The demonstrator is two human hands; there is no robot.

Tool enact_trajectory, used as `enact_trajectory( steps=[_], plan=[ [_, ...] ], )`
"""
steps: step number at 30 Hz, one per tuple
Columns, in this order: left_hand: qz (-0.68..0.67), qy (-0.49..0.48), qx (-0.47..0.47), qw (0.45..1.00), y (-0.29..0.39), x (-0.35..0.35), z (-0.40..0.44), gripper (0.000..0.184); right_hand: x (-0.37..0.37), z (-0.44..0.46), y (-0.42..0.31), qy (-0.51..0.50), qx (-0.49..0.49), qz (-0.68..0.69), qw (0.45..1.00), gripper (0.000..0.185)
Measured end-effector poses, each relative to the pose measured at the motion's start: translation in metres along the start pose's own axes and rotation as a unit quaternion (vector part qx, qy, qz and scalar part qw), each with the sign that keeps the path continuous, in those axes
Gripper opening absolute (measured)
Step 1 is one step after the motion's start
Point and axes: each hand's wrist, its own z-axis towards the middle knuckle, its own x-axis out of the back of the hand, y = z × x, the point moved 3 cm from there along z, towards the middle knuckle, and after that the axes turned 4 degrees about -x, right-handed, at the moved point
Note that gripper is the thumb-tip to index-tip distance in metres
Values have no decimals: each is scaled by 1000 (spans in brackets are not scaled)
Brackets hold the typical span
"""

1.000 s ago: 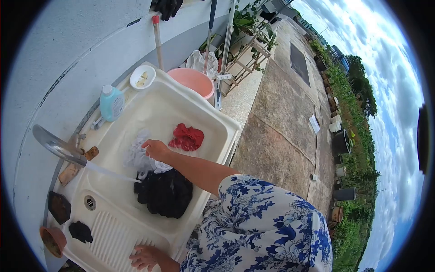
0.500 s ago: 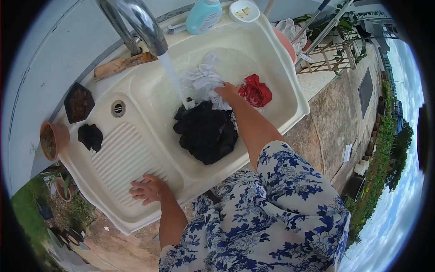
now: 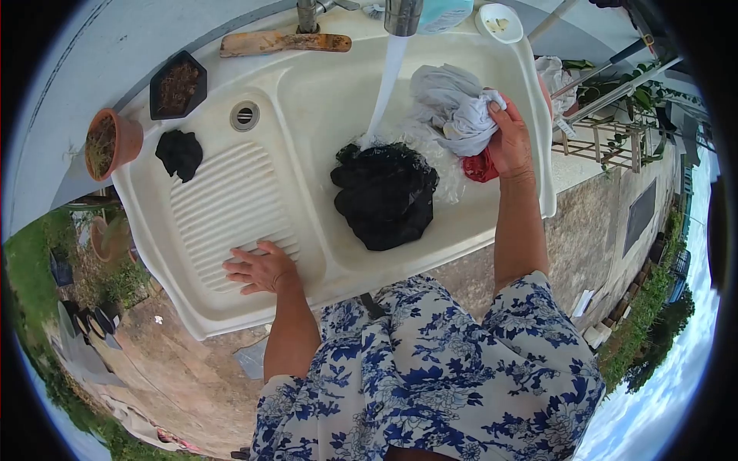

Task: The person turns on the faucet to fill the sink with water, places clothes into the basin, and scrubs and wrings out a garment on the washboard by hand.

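My right hand [image 3: 510,140] grips a wet, pale grey-white cloth [image 3: 455,107], lifted over the right part of the sink basin. Partly hidden beneath it and my hand is a red cloth [image 3: 478,167]. Water from the tap [image 3: 403,17] pours onto the back edge of a bunched black cloth [image 3: 387,198] in the basin. My left hand [image 3: 263,268] lies flat with fingers spread on the ribbed washboard [image 3: 234,207] at the sink's left side. A smaller black cloth [image 3: 180,155] rests at the washboard's upper left corner.
Along the back ledge are a wooden block [image 3: 284,44], a blue bottle [image 3: 446,14] and a white dish [image 3: 499,24] with small pieces in it. A clay pot [image 3: 113,144] and a black hexagonal pot [image 3: 177,86] stand at the left. A drain [image 3: 244,116] sits above the washboard.
My right hand has taken hold of the white cloth and raised it to the right, over the red one. My left hand stays on the washboard. The view has shifted.
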Motion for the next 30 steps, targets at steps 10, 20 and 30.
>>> enact_trajectory(
  steps=[10, 20, 30],
  plan=[
    [6, 4, -4, 1000, 1, 1, 1, 65, 67, 35, 85, 70, -72, -138, 985, 35],
    [13, -3, 2, 1000, -3, -1, -2, 64, -5, 33, 187, 104, -103, -778, 611, 81],
    [12, -15, 16, 1000, -5, -3, 1, 62, -2, 66, 193, 44, -30, -810, 584, 60]
  ],
)
